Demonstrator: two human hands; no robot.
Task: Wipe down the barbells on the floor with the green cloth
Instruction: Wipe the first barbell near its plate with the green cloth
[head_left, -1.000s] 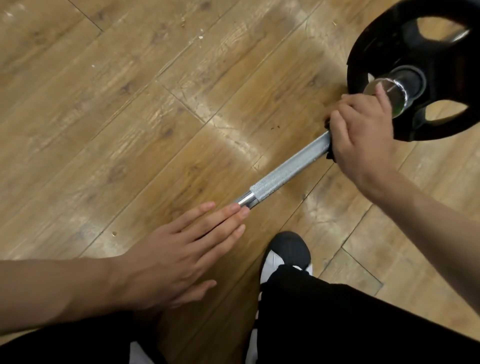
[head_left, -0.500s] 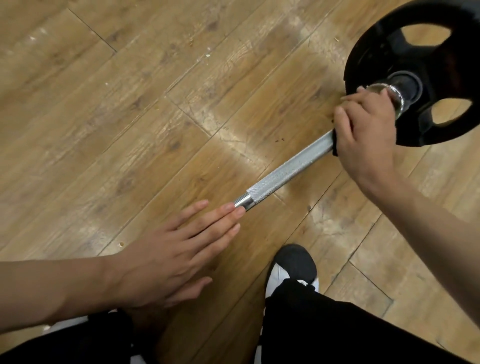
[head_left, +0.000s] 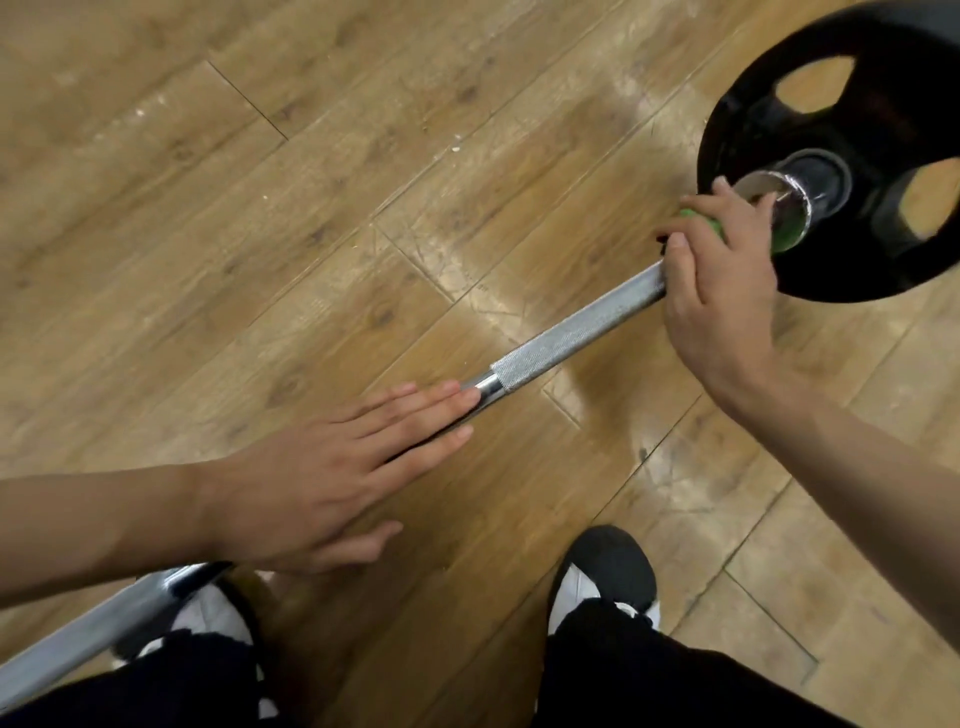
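Head view: right hand (head_left: 722, 296) grips cloth (head_left: 698, 219) round bar (head_left: 571, 332); left hand (head_left: 311, 478) flat, steadying. Firm full-length strokes advised.

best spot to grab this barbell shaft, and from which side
Take the barbell shaft's knurled section, bare between the left hand and right hand. Come from above, fingers wrapped across it: the bar lies low over the floor, and knurling likely holds better than smooth chrome.

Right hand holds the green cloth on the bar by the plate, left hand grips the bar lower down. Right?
No: in the head view the left hand lies flat on the bar, fingers straight, not gripping. The right hand does hold the cloth on the bar by the plate.
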